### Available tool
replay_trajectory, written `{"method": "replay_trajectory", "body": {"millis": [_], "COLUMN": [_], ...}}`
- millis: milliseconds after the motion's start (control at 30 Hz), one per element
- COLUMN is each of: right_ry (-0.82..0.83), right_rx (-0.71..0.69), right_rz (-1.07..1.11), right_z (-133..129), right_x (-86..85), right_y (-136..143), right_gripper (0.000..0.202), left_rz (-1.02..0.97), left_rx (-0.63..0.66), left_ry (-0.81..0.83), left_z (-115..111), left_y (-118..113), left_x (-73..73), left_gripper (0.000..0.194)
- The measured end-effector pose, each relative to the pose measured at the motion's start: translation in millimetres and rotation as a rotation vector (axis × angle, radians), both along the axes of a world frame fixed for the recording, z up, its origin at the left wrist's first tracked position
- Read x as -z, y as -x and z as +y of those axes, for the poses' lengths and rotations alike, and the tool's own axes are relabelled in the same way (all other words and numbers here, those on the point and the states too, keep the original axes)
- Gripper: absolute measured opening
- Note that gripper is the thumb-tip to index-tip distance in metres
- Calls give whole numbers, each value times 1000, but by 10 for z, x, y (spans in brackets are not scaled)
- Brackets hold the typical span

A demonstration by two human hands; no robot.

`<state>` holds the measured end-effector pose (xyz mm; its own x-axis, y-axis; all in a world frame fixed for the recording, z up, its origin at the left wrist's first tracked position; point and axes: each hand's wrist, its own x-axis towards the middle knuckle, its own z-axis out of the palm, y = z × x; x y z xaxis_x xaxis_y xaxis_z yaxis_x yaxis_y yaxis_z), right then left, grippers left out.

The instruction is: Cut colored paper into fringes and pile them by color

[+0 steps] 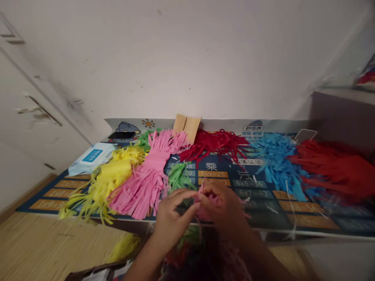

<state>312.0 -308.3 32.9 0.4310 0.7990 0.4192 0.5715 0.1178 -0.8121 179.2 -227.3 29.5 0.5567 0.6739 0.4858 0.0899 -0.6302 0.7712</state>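
Observation:
My left hand (174,214) is closed in a pinch, its thumb and forefinger meeting on a piece of pink fringed paper (204,215). Right beside it, my right hand (227,205) pinches the same pink paper, and a small pink tip sticks up between its fingers. Most of that piece is hidden behind my right hand. A larger pink paper tassel (156,159), fringed at both ends, lies left of my hands on the printed mat. Just behind my left hand is a small green fringed bundle (179,177).
Yellow paper tassels (115,173) and a wipes pack (92,158) lie left, near a dark phone (121,135). Dark red fringe (218,142) and a tan card piece (191,128) are at the back. Blue (275,156) and red tassels (336,168) lie right. A wall (190,58) rises behind.

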Motion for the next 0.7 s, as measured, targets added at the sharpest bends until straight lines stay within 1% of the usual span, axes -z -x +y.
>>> {"method": "replay_trajectory", "body": {"millis": [100, 200, 333, 400, 467, 533, 600, 633, 700], "right_ry": [13, 30, 40, 53, 56, 9, -79, -124, -197], "right_rx": [-89, -101, -108, -62, 18, 107, 159, 157, 83], "right_rz": [-53, -127, -193, -242, -325, -449, -573, -613, -637], "right_z": [52, 98, 139, 159, 182, 203, 213, 212, 199], "right_x": [-60, -87, -75, -61, -54, -56, -65, -68, -62], "right_y": [30, 41, 46, 51, 61, 76, 94, 102, 117], "right_gripper": [12, 11, 8, 7, 6, 6, 10, 12, 16], "left_rz": [15, 20, 35, 49, 66, 77, 88, 94, 103], "left_rx": [-6, -9, -6, -20, -57, -123, -178, -193, -203], "left_ry": [39, 62, 77, 49, -15, -109, -193, -214, -180], "left_z": [29, 52, 82, 99, 116, 131, 145, 151, 161], "left_y": [71, 111, 146, 159, 170, 183, 201, 212, 230], "left_x": [-3, 7, 23, 35, 48, 57, 58, 56, 47], "left_gripper": [12, 11, 12, 12, 12, 11, 10, 10, 12]}}
